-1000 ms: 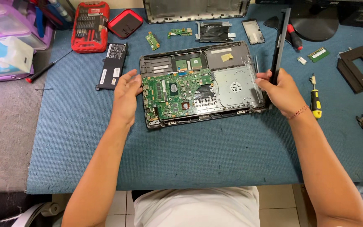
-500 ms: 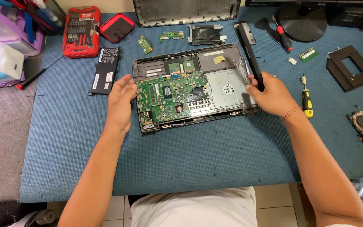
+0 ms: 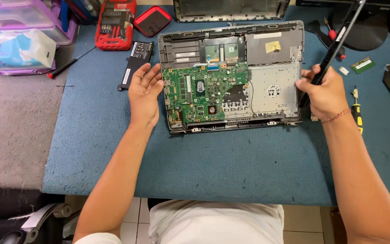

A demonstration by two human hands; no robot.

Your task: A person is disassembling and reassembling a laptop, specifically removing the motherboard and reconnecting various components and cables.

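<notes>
Black drive (image 3: 335, 45) gripped in my right hand (image 3: 323, 92); left hand (image 3: 144, 92) flat, fingers spread, against the laptop (image 3: 274, 86) edge.

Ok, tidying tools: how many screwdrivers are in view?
3: a thin red-tipped one at far left, a yellow-black one by the right hand, a red-handled one top right, behind the held black strip. More may be hidden.

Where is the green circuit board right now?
In the head view, the green circuit board sits inside the opened laptop case on its left half, beside the left hand on the blue mat.
</notes>
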